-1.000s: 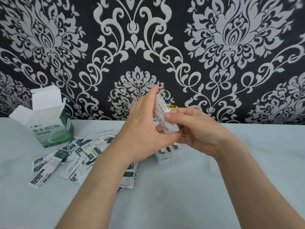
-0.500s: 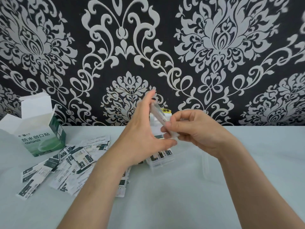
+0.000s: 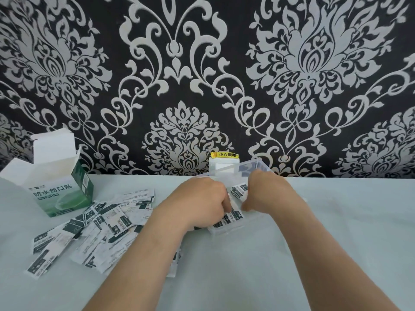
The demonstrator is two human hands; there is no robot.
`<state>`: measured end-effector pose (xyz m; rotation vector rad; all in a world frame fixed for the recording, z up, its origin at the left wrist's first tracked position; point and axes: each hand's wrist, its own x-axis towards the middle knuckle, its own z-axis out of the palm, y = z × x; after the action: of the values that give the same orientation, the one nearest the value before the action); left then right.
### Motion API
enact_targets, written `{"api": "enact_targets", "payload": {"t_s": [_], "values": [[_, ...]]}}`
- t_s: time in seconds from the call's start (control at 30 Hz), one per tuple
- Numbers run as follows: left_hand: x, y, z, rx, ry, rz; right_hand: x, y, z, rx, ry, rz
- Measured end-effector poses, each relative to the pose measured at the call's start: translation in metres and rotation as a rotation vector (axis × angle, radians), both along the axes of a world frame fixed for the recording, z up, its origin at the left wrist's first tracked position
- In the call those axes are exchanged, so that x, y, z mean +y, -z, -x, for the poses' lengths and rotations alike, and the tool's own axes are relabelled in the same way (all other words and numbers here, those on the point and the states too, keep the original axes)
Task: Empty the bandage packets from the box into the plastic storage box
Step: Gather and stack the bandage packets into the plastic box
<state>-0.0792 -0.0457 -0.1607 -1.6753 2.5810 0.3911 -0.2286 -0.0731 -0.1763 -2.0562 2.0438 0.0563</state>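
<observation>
The plastic storage box stands near the far edge of the surface, about midway along it, and both hands are down inside it. The left hand has its fingers curled onto a small stack of bandage packets lying against the box's near wall, so that grip looks closed on them. The right hand is curled too, but I cannot tell whether its grip holds anything.

The step in hand seems to be seating a batch in the box. Much is left to do: the loose packets lie spread over the left half of the surface, and a few reach under the left forearm. The next move likely calls for letting go, lifting clear of the thin clear rim without tipping the light box, and gathering another batch from the left.

The open cardboard box stands by the far left corner. A yellow label sits on the wall just behind the storage box, so there is little room there. The right half and near edge offer room.
</observation>
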Motion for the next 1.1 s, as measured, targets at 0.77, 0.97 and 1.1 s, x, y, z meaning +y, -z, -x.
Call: {"api": "enact_targets", "payload": {"t_s": [0.77, 0.97, 1.1], "values": [[-0.005, 0.004, 0.0, 0.023, -0.016, -0.017, -0.003, -0.006, 0.001, -0.183, -0.089, -0.051], [0.001, -0.002, -0.006, 0.203, -0.075, 0.028, -0.003, -0.007, -0.004, -0.107, -0.147, -0.108], [0.005, -0.006, -0.019, 0.246, -0.091, 0.086, 0.0, -0.009, -0.007, -0.062, -0.177, -0.117]]}}
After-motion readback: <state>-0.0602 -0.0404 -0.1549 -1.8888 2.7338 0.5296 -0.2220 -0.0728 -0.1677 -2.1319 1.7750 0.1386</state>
